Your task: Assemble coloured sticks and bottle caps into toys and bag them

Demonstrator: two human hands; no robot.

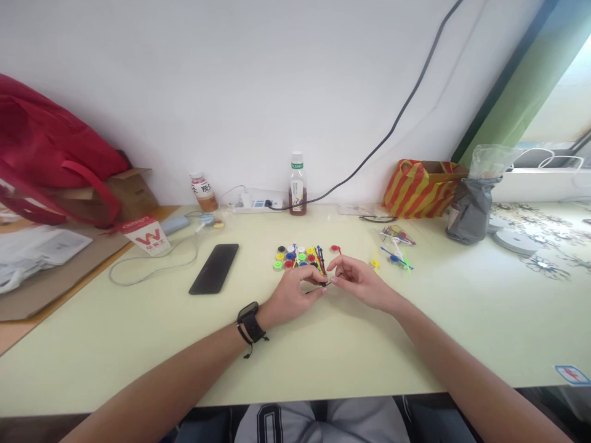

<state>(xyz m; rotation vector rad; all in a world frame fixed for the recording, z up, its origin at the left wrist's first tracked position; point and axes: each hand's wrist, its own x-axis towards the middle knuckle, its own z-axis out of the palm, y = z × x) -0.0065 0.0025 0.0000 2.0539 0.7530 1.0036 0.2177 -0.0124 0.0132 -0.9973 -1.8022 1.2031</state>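
Note:
My left hand (pixel 290 295), with a black watch at the wrist, pinches a small thin black plastic piece (pixel 324 284) above the table. My right hand (pixel 362 283) meets it from the other side, thumb and fingertips closed at the end of the same piece. Just beyond the fingers are several small round discs (pixel 280 256) in rows, in white, yellow, blue, red, green and black. Thin coloured plastic sticks (pixel 318 255) lie beside them, partly behind my left hand. A red disc piece (pixel 335 249) is apart, near my right fingertips.
Right of my hands lie a yellow piece (pixel 375 266), a blue-and-green stick assembly (pixel 397 258) and a bagged set (pixel 398 235). A phone (pixel 214 269) and paper cup (pixel 146 236) are left. Behind stand a bottle (pixel 298 191), power strip (pixel 258 203) and striped bag (pixel 410 192).

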